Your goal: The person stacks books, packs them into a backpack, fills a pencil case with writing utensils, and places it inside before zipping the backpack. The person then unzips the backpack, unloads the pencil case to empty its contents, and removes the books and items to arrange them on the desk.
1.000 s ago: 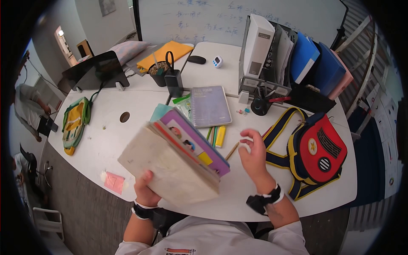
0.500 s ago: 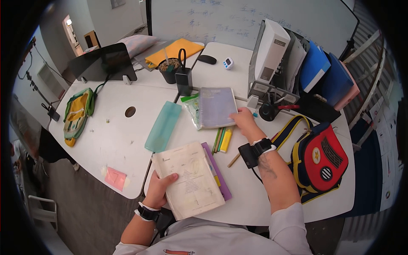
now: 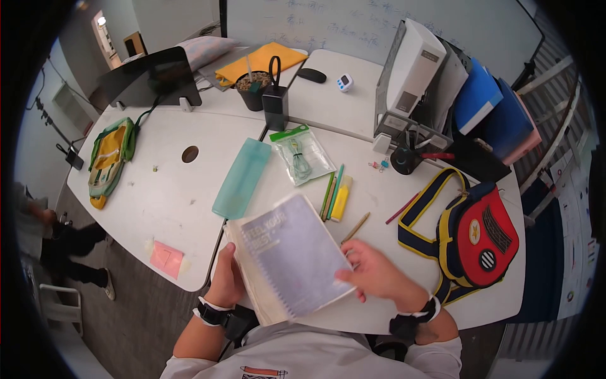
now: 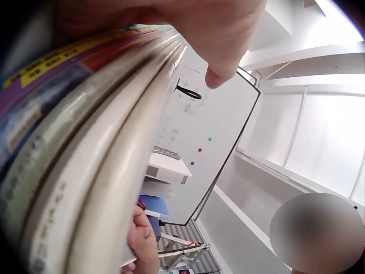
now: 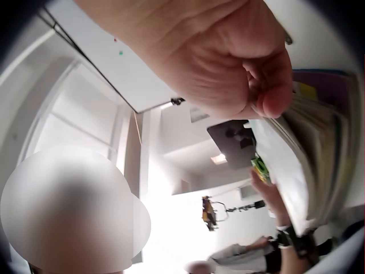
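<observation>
In the head view my left hand [image 3: 227, 281] holds a stack of books at its left side. Under the notebook, only a strip of the cream top book [image 3: 245, 268] shows there. The left wrist view shows several thick spines [image 4: 85, 148] of the stack beneath that hand. A spiral notebook [image 3: 303, 249] with a lavender cover lies over the stack, slightly turned. At its right edge my right hand [image 3: 382, 275] pinches it between thumb and fingers. The right wrist view shows the curled fingers [image 5: 276, 97] at the edge of the stacked pages.
Behind the stack lie a teal pencil case [image 3: 243, 180], a bagged cable [image 3: 303, 158], a yellow highlighter [image 3: 341, 199] and several pencils. A red backpack [image 3: 489, 230] is at right, a green-yellow pouch [image 3: 110, 164] at left. File holders [image 3: 410, 69] and a pen cup [image 3: 404, 161] stand behind.
My right hand took the lavender notebook from beside the bagged cable and brought it onto the stack. The left hand lowered the stack and kept its hold. The bagged cable is now uncovered.
</observation>
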Tool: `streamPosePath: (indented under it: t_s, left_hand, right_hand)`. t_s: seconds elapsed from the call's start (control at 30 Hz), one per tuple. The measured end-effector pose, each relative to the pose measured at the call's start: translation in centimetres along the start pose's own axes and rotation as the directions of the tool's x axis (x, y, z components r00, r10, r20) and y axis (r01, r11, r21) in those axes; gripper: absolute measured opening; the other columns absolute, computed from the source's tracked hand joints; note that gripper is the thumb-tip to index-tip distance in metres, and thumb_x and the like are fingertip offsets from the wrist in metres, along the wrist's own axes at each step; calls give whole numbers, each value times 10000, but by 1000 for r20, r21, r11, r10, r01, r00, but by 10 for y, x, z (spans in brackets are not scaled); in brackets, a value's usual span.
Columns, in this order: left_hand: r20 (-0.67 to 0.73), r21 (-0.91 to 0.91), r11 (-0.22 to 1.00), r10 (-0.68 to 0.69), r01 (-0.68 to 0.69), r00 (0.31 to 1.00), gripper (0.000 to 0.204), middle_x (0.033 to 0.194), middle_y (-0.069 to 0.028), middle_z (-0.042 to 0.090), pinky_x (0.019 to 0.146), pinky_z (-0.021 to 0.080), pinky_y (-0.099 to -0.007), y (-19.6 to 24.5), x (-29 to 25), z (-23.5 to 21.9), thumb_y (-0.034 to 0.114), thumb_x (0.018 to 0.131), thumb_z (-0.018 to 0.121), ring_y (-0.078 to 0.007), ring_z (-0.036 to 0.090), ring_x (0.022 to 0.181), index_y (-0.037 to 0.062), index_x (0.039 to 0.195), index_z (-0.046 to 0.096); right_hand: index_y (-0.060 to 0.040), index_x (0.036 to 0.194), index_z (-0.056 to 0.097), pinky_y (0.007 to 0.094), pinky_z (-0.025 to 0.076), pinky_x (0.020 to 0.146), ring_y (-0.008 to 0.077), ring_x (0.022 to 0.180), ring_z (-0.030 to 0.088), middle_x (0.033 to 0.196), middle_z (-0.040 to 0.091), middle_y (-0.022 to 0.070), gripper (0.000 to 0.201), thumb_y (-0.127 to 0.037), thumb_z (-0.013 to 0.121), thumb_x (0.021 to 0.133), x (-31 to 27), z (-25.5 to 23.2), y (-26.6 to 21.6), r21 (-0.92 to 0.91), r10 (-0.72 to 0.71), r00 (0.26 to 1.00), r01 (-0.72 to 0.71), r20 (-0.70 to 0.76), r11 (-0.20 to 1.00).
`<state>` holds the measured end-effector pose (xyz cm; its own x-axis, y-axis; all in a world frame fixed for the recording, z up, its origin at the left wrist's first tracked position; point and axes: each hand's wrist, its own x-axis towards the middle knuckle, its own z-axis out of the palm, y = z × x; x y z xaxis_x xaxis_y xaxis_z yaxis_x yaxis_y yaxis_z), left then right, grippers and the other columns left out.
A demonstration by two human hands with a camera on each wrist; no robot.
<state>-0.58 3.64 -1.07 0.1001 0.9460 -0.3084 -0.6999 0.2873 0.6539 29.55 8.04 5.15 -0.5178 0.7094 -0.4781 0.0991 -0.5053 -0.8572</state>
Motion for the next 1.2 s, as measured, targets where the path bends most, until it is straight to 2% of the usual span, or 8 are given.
streamPosePath:
  t_s: [0.4,0.53,0.6,0.67,0.77,0.93,1.07,1.2]
  left_hand:
    - [25,310,935,172,-171,985,666,1170,-117,638,944,516,-387,2,-15,35,95,743,800,-220,637,1061,-11,1319,484]
    - [254,562,671,417,-484,873,700,1161,-131,640,928,517,-388,2,-30,29,182,703,860,-257,649,1046,-14,1276,509]
    - [756,640,-142,295,-755,584,697,1156,-158,630,903,513,-376,14,-31,42,195,681,862,-274,644,1052,-11,1253,520]
    - [703,633,31,396,-774,591,676,1139,-179,627,857,514,-370,0,-26,46,175,649,848,-290,645,1017,-11,1222,541]
    - [733,675,-287,368,-680,573,679,1180,-196,604,888,503,-366,-7,-31,38,158,644,851,-298,625,1042,-10,1218,531]
    - [443,746,510,98,-428,891,761,1429,-115,520,1091,388,-351,-27,-31,15,109,783,817,-257,510,1292,56,1451,455]
    - [403,846,357,59,-396,913,624,1407,-108,560,1072,404,-329,-26,-34,16,103,836,773,-234,526,1284,64,1406,522]
    - [405,842,344,103,-415,908,549,1348,-106,611,1040,434,-325,-28,-31,13,86,840,761,-237,568,1237,57,1357,577]
  right_hand:
    - [42,1295,419,425,513,860,385,1036,593,1144,563,250,557,-220,705,895,-1,32,38,-779,-522,849,377,76,500]
    - [18,1427,322,443,381,1081,384,1294,392,1384,374,213,820,-145,787,771,-10,38,39,-671,-763,646,581,37,460]
    - [18,1427,309,467,359,1096,398,1298,385,1394,369,228,863,-126,792,726,-5,39,57,-703,-849,529,605,4,374]
    - [17,1440,292,477,342,1106,409,1307,369,1402,363,237,886,-94,770,703,0,38,65,-615,-878,475,677,-53,404]
    - [11,1449,278,480,345,1104,416,1310,372,1396,365,240,870,-61,736,712,-2,36,68,-692,-832,554,586,-37,421]
    - [-7,1409,384,507,344,1113,439,1322,395,1401,397,239,761,-1,698,716,-34,-6,40,-887,-814,581,390,30,246]
    - [-22,1380,450,525,333,1121,432,1365,381,1441,400,241,735,-77,769,720,-79,-82,26,-888,-915,80,-288,-396,359]
    - [-28,1359,501,500,392,1060,415,1240,502,1290,550,235,689,-157,790,747,-100,-165,62,-642,-792,108,-655,-602,398]
